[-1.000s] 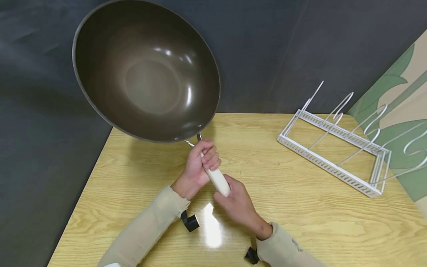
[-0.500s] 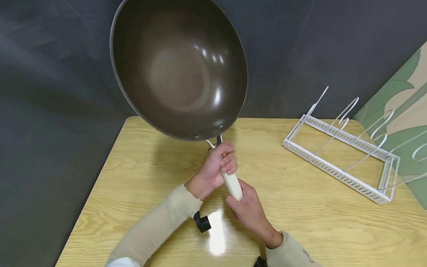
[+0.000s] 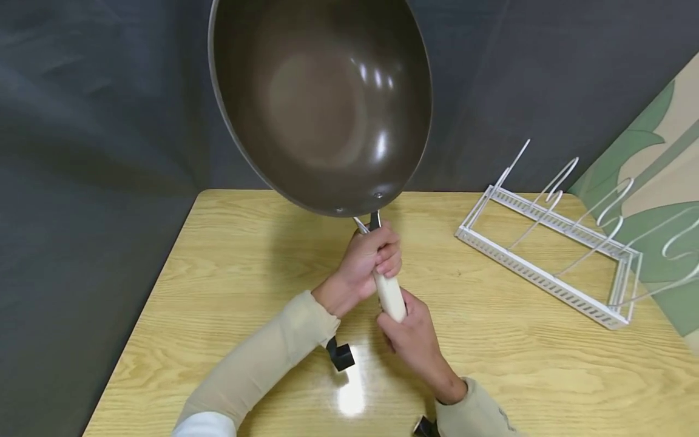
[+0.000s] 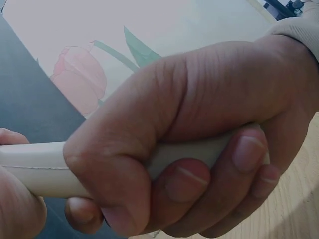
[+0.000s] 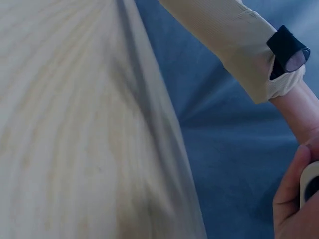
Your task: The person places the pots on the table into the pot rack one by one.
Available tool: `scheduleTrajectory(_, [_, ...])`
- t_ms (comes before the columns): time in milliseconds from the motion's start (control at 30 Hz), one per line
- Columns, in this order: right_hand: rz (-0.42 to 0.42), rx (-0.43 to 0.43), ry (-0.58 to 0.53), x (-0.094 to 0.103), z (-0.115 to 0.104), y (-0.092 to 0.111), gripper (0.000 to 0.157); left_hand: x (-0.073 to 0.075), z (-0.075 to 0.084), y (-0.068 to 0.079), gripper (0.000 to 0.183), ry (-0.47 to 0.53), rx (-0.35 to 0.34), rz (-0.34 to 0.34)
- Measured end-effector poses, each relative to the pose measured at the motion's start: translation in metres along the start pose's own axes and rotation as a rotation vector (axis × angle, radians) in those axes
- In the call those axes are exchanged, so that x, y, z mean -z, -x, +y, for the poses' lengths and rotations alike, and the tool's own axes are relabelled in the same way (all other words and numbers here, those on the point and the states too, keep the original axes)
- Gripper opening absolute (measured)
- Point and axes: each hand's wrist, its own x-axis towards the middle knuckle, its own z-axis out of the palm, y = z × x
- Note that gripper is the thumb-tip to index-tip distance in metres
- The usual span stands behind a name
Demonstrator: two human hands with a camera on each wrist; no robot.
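A large wok with a brown inside hangs tilted above the table, its inside facing me and its top edge out of the head view. My left hand grips its cream handle close to the bowl, fingers curled round it. Lower down, my right hand holds the handle's end, thumb on the near side. In the left wrist view a hand, seemingly the right, wraps the handle. The right wrist view catches the handle's end and part of the right hand.
On the right of the wooden table stands a white wire rack with upright looped dividers. Dark cloth lies behind and to the left. A board with a green leaf pattern borders the right side.
Both hands have carried the wok to the right and slightly upward in the head view. Its handle has turned steeper. The grip on it looks the same.
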Motion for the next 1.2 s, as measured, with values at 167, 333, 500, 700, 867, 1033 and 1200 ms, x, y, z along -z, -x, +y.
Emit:
scheduleTrajectory(167, [0.014, 0.03, 0.01, 0.01, -0.007, 0.0, 0.011, -0.011, -0.001, -0.008, 0.031, -0.01, 0.004, -0.006])
scheduleTrajectory(333, [0.043, 0.022, -0.001, 0.019, -0.01, -0.003, 0.011, -0.021, -0.003, -0.017, 0.032, -0.024, -0.001, -0.03])
scheduleTrajectory(500, [0.073, -0.02, -0.005, 0.027, -0.009, -0.003, 0.012, -0.027, -0.007, -0.024, 0.031, -0.035, 0.0, -0.051])
scheduleTrajectory(700, [0.121, -0.058, -0.032, 0.037, -0.013, 0.002, 0.012, -0.037, -0.016, -0.032, 0.032, -0.047, 0.003, -0.083])
scheduleTrajectory(867, [0.164, -0.068, -0.083, 0.046, -0.017, 0.009, 0.013, -0.047, -0.026, -0.04, 0.032, -0.071, 0.006, -0.101])
scheduleTrajectory(1033, [0.203, -0.057, -0.112, 0.053, -0.016, 0.012, 0.014, -0.054, -0.036, -0.049, 0.033, -0.095, 0.031, -0.088])
scheduleTrajectory(1200, [0.221, -0.032, -0.123, 0.059, -0.012, 0.015, 0.014, -0.061, -0.045, -0.054, 0.033, -0.119, 0.054, -0.063])
